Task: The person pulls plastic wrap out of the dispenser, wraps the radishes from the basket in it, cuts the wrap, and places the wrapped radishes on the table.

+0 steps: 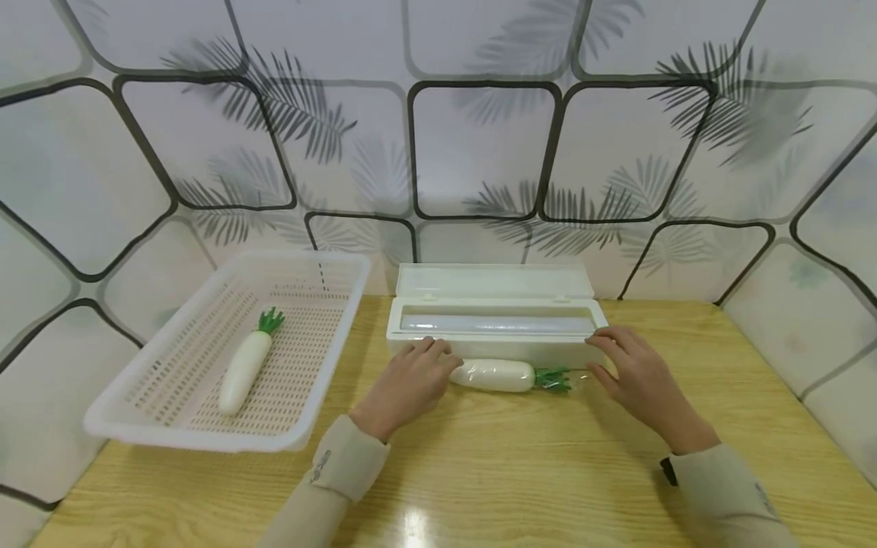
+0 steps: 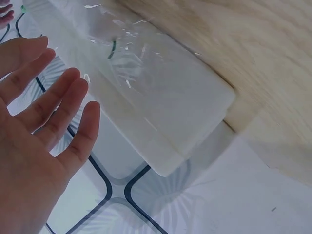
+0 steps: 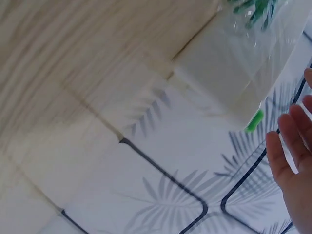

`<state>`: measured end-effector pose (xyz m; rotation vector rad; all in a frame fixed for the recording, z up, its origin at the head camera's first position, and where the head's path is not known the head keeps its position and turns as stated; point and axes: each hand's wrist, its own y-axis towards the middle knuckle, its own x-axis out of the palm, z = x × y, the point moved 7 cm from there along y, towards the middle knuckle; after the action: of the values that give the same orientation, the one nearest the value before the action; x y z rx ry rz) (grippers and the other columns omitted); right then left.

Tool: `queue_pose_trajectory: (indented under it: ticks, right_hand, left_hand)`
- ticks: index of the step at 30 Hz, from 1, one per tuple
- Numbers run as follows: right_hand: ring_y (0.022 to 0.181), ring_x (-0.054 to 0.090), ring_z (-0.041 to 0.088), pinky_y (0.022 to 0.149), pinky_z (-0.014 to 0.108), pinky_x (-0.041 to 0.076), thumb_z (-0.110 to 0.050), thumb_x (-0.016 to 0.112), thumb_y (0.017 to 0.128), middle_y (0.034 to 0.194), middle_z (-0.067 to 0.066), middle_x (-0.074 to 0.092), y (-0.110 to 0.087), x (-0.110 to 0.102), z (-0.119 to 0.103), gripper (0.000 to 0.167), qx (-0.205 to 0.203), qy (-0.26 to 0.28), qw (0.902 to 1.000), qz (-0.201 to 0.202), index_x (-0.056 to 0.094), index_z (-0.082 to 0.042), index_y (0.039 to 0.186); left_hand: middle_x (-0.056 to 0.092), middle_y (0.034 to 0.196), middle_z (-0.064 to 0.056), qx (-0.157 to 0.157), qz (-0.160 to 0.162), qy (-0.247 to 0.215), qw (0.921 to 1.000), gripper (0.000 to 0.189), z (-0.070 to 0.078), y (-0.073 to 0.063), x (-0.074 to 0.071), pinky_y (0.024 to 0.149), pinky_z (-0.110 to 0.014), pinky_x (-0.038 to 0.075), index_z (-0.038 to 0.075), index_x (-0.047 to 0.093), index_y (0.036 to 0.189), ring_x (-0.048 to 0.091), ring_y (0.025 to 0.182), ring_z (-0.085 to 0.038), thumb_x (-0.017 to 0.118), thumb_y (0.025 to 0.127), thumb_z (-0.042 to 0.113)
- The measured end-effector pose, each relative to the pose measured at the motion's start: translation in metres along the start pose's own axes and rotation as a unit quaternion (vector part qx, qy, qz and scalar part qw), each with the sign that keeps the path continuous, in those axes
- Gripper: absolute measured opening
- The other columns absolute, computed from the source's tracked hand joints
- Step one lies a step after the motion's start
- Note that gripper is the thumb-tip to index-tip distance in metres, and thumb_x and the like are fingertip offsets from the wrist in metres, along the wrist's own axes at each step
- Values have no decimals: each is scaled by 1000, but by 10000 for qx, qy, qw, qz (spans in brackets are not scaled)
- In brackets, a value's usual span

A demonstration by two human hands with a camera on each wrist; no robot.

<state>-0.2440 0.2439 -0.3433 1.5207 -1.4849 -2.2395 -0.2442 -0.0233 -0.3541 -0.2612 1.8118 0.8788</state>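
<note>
Fingers loosely bent and spread on left hand (image 1: 414, 380) and right hand (image 1: 636, 374); can't tell whether any tips pinch the clear film (image 2: 139, 61). White radish (image 1: 495, 375) lies between both sets of fingertips, film over it. Judged light, firm, slick. Best hold: round the body, beside left fingertips; green leaves (image 1: 553, 379), nearer right fingers, probably bend.

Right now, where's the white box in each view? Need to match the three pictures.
Head: the white box sits slightly right of and below centre, lid open, just behind a white radish.
Left wrist: the white box slants from upper left to right of centre.
Right wrist: the white box is at upper right, partly cut off by the frame.
Shared landmark: the leaf-print wall, visible in all three.
</note>
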Motion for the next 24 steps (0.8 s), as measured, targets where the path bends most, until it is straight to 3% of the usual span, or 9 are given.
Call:
queue_pose_trajectory:
  ticks: [3, 4, 7, 10, 14, 21, 24]
  right_hand:
    - [99, 58, 43, 76, 51, 51, -50, 43, 104, 110, 27, 60, -3, -4, 15, 66, 493, 95, 9987, 75, 64, 13, 111]
    - [102, 57, 44, 78, 53, 50, -46, 52, 102, 112, 28, 59, -4, -4, 20, 61, 660, 160, 9977, 33, 62, 13, 113]
    - [108, 55, 47, 83, 58, 49, -23, 78, 89, 119, 30, 57, -9, -2, 33, 52, 1151, 331, 9926, -175, 59, 14, 119]
    - [111, 54, 49, 86, 62, 48, 2, 88, 71, 123, 31, 55, -13, 4, 44, 63, 1611, 578, 9842, -451, 57, 16, 124]
    - [112, 52, 53, 84, 65, 49, 1, 83, 80, 132, 35, 49, -18, 14, 60, 66, 2220, 1154, 9631, -993, 49, 14, 134]
    - [123, 45, 60, 91, 66, 49, -13, 74, 94, 150, 40, 30, -22, 32, 75, 80, 3045, 2208, 9075, -1868, 26, 10, 154]
    - [121, 49, 60, 92, 63, 50, -14, 73, 95, 151, 42, 28, -22, 37, 78, 83, 3188, 2235, 8972, -2087, 21, 11, 155]
  left_hand:
    - [68, 111, -6, -21, 72, -165, 9998, 23, 2, 6, -4, 78, -34, 57, 12, 72, 111, 63, 97, -23, 71, 90, 3]
    - [68, 111, -5, -34, 67, -242, 9997, 23, 2, 9, -5, 78, -34, 57, 12, 71, 112, 62, 98, -22, 71, 91, 4]
    - [67, 112, -5, -74, 50, -509, 9987, 22, 5, 17, -6, 80, -36, 57, 13, 71, 113, 62, 101, -22, 71, 92, 6]
    - [67, 113, -5, -86, -9, -712, 9974, 21, 8, 26, -5, 82, -36, 57, 12, 71, 115, 62, 103, -22, 71, 94, 8]
    - [68, 113, -4, -98, -83, -833, 9964, 20, 14, 41, -3, 82, -32, 56, 12, 71, 116, 62, 104, -20, 70, 96, 10]
    - [70, 107, -1, -59, -145, -977, 9951, 18, 27, 68, 4, 74, -26, 54, 14, 73, 114, 64, 97, -17, 68, 97, 11]
    - [71, 107, 0, -10, -203, -1018, 9946, 18, 35, 81, 8, 75, -25, 54, 15, 74, 114, 65, 98, -17, 67, 98, 13]
